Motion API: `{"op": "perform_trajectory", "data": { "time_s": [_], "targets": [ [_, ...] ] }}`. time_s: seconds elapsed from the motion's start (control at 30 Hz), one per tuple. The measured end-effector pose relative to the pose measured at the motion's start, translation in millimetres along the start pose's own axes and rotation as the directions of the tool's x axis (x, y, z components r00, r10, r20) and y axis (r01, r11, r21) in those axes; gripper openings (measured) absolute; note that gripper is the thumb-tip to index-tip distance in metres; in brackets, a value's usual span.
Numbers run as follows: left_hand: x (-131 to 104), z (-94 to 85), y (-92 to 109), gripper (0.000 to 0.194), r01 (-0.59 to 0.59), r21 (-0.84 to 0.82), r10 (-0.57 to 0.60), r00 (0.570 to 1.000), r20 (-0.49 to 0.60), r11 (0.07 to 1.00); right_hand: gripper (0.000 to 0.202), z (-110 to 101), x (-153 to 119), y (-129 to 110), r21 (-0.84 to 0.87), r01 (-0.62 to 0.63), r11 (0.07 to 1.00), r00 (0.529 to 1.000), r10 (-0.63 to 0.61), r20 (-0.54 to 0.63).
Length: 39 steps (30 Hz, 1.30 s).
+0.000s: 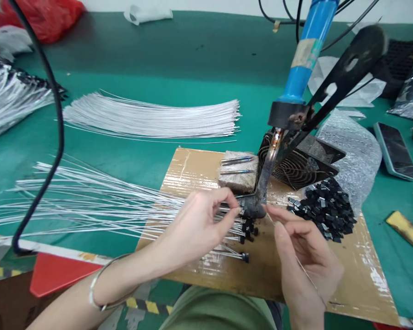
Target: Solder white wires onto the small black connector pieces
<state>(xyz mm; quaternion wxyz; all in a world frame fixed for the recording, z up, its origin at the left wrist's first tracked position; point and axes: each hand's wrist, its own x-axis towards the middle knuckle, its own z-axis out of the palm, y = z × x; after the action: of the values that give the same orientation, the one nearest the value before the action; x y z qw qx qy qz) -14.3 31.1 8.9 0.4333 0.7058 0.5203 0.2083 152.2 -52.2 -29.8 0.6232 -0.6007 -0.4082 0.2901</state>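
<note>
A blue-handled soldering iron (301, 68) stands fixed in a black metal holder (351, 64), its blackened tip (256, 206) pointing down between my hands. My left hand (206, 220) is closed in a pinch just left of the tip; what sits between thumb and forefinger is too small to make out. Closed on a thin solder wire (308, 275), my right hand (306, 256) brings its end close to the tip from the right. Under and beside my left hand lie loose white wires (124, 201), several ending in small black connectors (245, 257).
Cardboard (358, 279) covers the work spot. Behind the tip are a block with metal pins (239, 181) and a black fan (296, 169). Black connector pieces (326, 208) are heaped right, near a phone (395, 149) and yellow sponge (406, 230). A white wire bundle (151, 117) lies behind.
</note>
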Motion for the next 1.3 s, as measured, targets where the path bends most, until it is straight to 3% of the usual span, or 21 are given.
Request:
{"op": "perform_trajectory", "data": {
  "time_s": [0.07,0.1,0.17,0.2,0.23,0.3,0.4,0.47,0.57,0.63,0.7,0.77,0.87,0.97,1.0,1.1,1.23,1.3],
  "targets": [
    [-12,-22.9,-1,0.020,-0.055,0.180,0.055,0.998,0.006,0.982,0.018,-13,0,4,-0.030,-0.006,1.000,0.997,0.004,-0.075],
    [-16,-36.8,1,0.022,-0.086,0.235,0.099,0.994,-0.045,0.968,0.019,-21,0,6,-0.041,-0.016,0.999,0.994,0.012,-0.110],
    [-15,-66.9,9,0.020,-0.111,0.329,0.198,0.950,-0.241,0.938,0.021,-34,1,10,-0.064,-0.043,0.997,0.979,0.029,-0.200],
    [-7,-82.3,16,0.021,-0.052,0.381,0.207,0.903,-0.378,0.923,0.022,-40,1,12,-0.072,-0.059,0.996,0.970,0.040,-0.238],
    [6,-97.6,24,0.024,-0.007,0.417,0.242,0.823,-0.514,0.909,0.024,-44,2,14,-0.082,-0.067,0.994,0.962,0.043,-0.271],
    [45,-127.2,46,0.034,-0.028,0.466,0.290,0.815,-0.502,0.884,0.026,-47,3,17,-0.079,-0.061,0.995,0.961,0.037,-0.274],
    [120,-165.8,82,0.071,-0.059,0.524,0.327,0.838,-0.437,0.850,0.030,-46,5,21,-0.057,-0.059,0.997,0.974,0.045,-0.221],
    [165,-181.4,100,0.067,-0.076,0.563,0.322,0.879,-0.351,0.823,0.033,-45,5,23,-0.050,-0.081,0.995,0.976,0.069,-0.208],
    [207,-179.3,106,0.049,-0.077,0.664,0.324,0.910,-0.257,0.744,0.036,-53,8,27,-0.036,-0.087,0.996,0.972,0.077,-0.224],
    [219,-164.0,94,0.045,-0.130,0.716,0.322,0.936,-0.139,0.686,0.038,-64,12,31,-0.026,-0.097,0.995,0.976,0.090,-0.198],
    [222,-146.9,70,0.046,-0.155,0.747,0.312,0.947,-0.074,0.646,0.040,-78,17,35,-0.008,-0.134,0.991,0.986,0.132,-0.100],
    [216,-136.4,41,0.043,-0.133,0.769,0.268,0.962,-0.051,0.625,0.042,-86,21,38,0.015,-0.162,0.987,0.986,0.163,-0.021],
    [200,-139.2,-5,0.019,-0.068,0.779,0.163,0.986,-0.045,0.624,0.045,-81,20,34,0.037,-0.171,0.985,0.985,0.172,-0.015],
    [179,-154.7,-43,0.005,-0.020,0.771,0.117,0.991,-0.071,0.637,0.033,-59,13,25,0.002,-0.073,0.997,0.953,0.071,-0.295],
    [171,-158.8,-52,0.006,-0.018,0.765,0.123,0.989,-0.080,0.644,0.029,-52,11,22,-0.007,-0.058,0.998,0.952,0.054,-0.301],
    [149,-158.9,-73,0.016,-0.073,0.737,0.198,0.976,-0.085,0.672,0.027,-40,8,19,-0.050,-0.012,0.999,0.944,-0.005,-0.331],
    [127,-132.5,-89,0.026,-0.228,0.673,0.305,0.952,0.003,0.704,0.019,-46,13,23,0.033,-0.032,0.999,0.928,0.042,-0.369],
    [123,-118.6,-94,0.021,-0.268,0.646,0.343,0.939,0.010,0.715,0.023,-49,17,25,0.108,-0.055,0.993,0.923,0.091,-0.374]
  ]
}}
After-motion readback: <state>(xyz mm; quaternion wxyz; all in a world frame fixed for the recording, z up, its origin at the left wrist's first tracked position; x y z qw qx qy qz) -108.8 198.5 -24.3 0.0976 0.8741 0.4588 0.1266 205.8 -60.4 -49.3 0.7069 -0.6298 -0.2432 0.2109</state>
